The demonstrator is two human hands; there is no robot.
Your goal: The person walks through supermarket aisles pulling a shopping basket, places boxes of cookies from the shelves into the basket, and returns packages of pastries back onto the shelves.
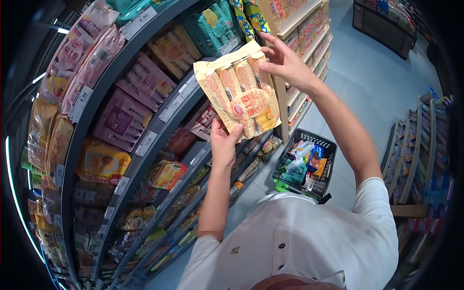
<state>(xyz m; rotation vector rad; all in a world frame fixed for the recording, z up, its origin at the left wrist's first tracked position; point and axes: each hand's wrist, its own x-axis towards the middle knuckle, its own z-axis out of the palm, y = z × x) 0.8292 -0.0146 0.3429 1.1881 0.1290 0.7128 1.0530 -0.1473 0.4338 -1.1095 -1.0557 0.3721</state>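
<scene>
A yellow packet of Swiss rolls (249,96) is held up in front of the shelves, its printed front facing me. Several rolls show through its clear window. My left hand (225,142) grips its lower edge, thumb on the front and the other fingers partly hidden behind. At the packet's upper right edge is my right hand (287,65), its thumb against the front and its fingers curved around toward the back.
Shelves of packaged cakes fill the left, with purple packets (121,121), teal packets (212,29) and price labels (169,108). A black shopping basket (327,164) with several goods stands on the floor. Another shelf rack (411,145) is at right, a dark bin (382,31) at the back.
</scene>
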